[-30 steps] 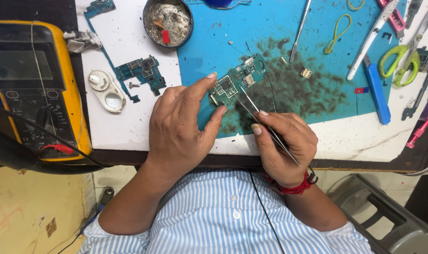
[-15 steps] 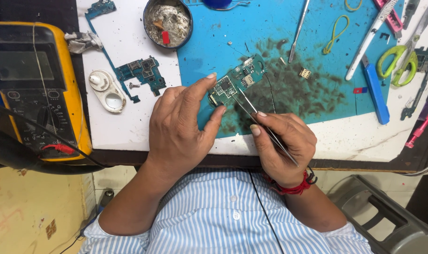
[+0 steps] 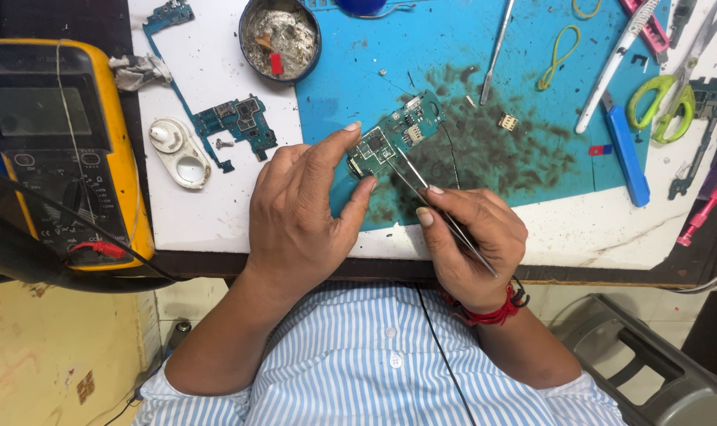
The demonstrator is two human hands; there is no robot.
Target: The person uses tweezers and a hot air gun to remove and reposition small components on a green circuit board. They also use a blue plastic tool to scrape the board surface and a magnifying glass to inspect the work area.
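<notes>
A small green circuit board (image 3: pixel 398 132) lies on the stained blue work mat (image 3: pixel 453 71). My left hand (image 3: pixel 303 213) pins the board's near end between forefinger and thumb. My right hand (image 3: pixel 469 237) grips thin metal tweezers (image 3: pixel 433 201), whose tips rest on the board's middle. A red thread band circles my right wrist.
A yellow multimeter (image 3: pixel 55 150) sits at the left. A second circuit board (image 3: pixel 236 120) and a white plastic part (image 3: pixel 177 150) lie on the white table. A round tin (image 3: pixel 279 35), another pair of tweezers (image 3: pixel 496 47), a blue tool (image 3: pixel 626 150) and green scissors (image 3: pixel 662 99) lie beyond.
</notes>
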